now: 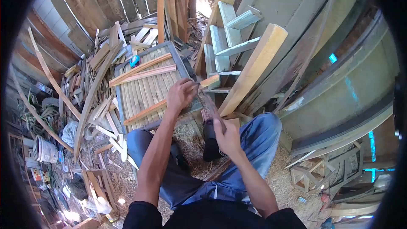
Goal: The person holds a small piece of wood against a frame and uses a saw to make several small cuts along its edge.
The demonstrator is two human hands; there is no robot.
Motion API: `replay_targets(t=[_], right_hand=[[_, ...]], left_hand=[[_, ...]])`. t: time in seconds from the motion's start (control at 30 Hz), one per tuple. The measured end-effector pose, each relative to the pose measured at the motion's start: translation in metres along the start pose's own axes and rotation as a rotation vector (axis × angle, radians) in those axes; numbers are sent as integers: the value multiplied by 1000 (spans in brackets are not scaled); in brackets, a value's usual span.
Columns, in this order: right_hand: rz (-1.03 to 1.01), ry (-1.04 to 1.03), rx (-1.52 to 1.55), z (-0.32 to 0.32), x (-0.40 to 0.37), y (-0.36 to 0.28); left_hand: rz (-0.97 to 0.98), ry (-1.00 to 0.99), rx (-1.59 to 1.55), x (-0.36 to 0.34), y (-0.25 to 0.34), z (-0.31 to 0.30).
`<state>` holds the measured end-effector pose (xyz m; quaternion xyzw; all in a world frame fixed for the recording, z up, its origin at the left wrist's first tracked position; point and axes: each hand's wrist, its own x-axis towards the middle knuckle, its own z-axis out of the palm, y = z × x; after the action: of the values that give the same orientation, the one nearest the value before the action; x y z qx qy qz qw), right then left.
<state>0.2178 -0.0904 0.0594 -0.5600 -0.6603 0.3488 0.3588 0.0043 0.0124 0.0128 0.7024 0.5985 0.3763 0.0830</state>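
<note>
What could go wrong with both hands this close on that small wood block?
The left hand pins the small wood block right beside the tool held by the right hand; a slip could reach that left hand. The block seems to overhang the slatted panel, so it may shift. Loose offcuts underfoot could trip.

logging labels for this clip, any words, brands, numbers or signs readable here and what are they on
No text can be read in this view.
Blue round tape measure on the slatted bamboo panel: no legible marking.
Small colourful boxes at the left edge: too small and blurred.
Thin metal saw in the right hand, short pale wooden block in the left hand: no markings seen.
</note>
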Motion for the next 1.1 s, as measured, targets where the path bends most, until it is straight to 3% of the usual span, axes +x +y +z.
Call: replay_targets(t=[0.07,0.13,0.4,0.5,0.6,0.63,0.67,0.8,0.9,1.1], right_hand=[[11,-25,21,-22,-31,0],[213,-94,33,-33,-50,3],[23,47,-30,11,25,-8],[33,-29,10,19,35,-1],[43,36,52,19,34,13],[178,-25,326,15,36,16],[316,-84,599,13,37,18],[265,1,633,5,31,9],[245,-8,580,-2,29,8],[261,-12,529,2,23,22]], left_hand=[[36,11,-1,-1,-2,1],[52,26,8,-5,-2,3],[52,30,-39,-1,-1,-2],[-99,21,-20,0,3,-3],[-109,39,-19,-2,6,0],[-119,41,-18,-3,6,0],[-60,39,23,-3,5,0],[-25,1,53,-4,0,0],[90,52,100,-7,2,2],[117,74,93,-14,4,4]])
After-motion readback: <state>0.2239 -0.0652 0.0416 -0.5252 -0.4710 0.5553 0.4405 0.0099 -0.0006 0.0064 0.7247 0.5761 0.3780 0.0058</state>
